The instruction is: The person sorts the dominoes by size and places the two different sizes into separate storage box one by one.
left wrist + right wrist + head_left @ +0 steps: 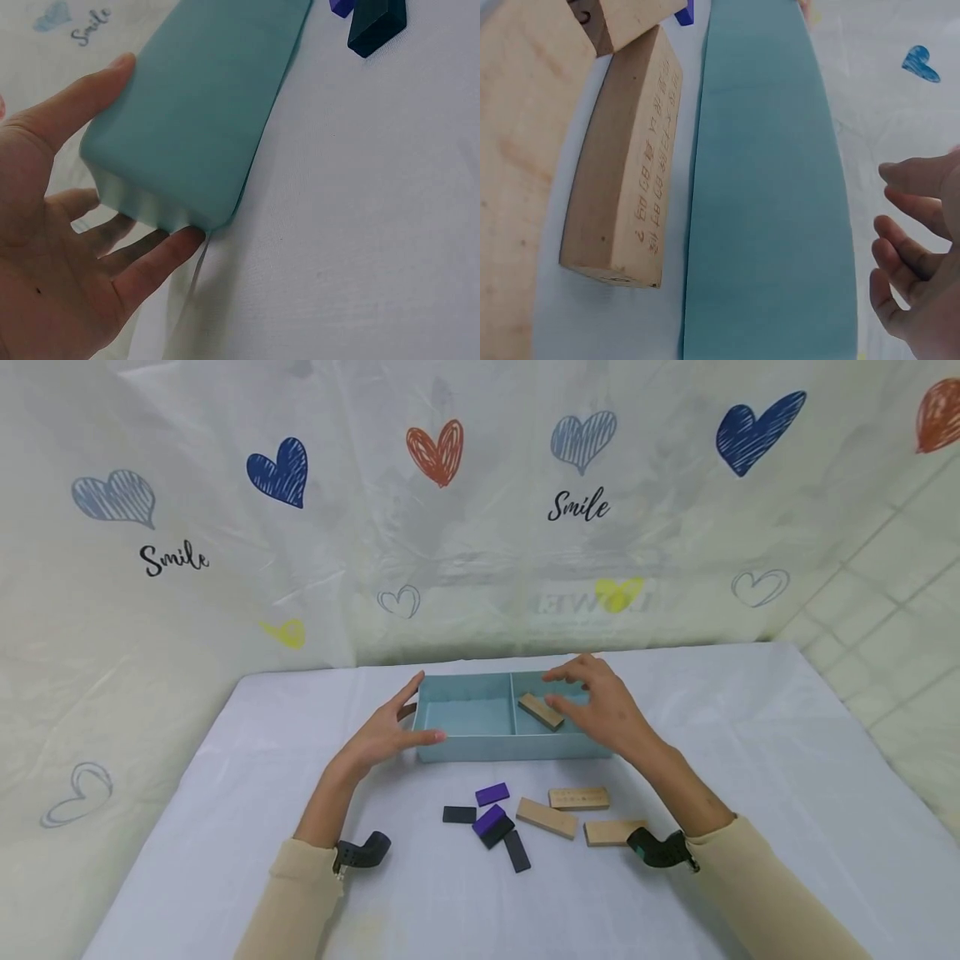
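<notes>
A light blue two-compartment box stands on the table. My left hand grips its left end, thumb at the front wall and fingers against the end wall; the left wrist view shows those fingers touching the box. In the right compartment a wooden block lies slanted. Over that compartment is my right hand, thumb and fingers spread apart with nothing between them. The right wrist view shows this hand beyond the box's front wall.
In front of the box lie several wooden blocks, one with writing on a face. Left of them are black blocks and purple blocks, some touching. A white cloth covers the table; a heart-printed sheet hangs behind.
</notes>
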`<state>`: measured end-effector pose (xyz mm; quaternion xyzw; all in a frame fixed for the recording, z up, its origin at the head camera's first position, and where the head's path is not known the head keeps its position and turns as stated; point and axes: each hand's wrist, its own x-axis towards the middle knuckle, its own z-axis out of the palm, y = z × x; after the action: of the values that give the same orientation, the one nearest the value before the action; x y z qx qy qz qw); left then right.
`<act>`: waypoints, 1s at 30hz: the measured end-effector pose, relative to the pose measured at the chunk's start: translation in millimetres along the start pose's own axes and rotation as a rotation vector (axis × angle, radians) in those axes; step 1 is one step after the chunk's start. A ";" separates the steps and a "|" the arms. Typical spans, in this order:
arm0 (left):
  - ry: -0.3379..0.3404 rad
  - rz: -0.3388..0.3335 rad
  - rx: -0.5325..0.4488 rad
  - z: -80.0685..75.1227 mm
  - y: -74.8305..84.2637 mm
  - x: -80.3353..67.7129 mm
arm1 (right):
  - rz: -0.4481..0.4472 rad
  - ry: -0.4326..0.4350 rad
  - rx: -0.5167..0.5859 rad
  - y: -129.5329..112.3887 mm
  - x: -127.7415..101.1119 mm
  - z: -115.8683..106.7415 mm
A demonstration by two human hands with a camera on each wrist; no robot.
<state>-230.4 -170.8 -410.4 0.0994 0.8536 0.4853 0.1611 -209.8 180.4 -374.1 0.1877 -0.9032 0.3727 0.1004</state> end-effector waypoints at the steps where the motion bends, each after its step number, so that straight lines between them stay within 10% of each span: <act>1: 0.000 0.001 -0.001 -0.4 0.6 -0.6 | -0.006 0.001 0.001 -1.3 -1.3 -0.3; 30: 0.004 -0.001 -0.001 0.1 -2.7 1.5 | -0.106 0.013 0.024 -18.6 -33.8 -6.5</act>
<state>-231.7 -171.7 -413.0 0.0982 0.8537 0.4859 0.1598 -171.1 181.9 -368.5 0.2342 -0.8867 0.3789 0.1238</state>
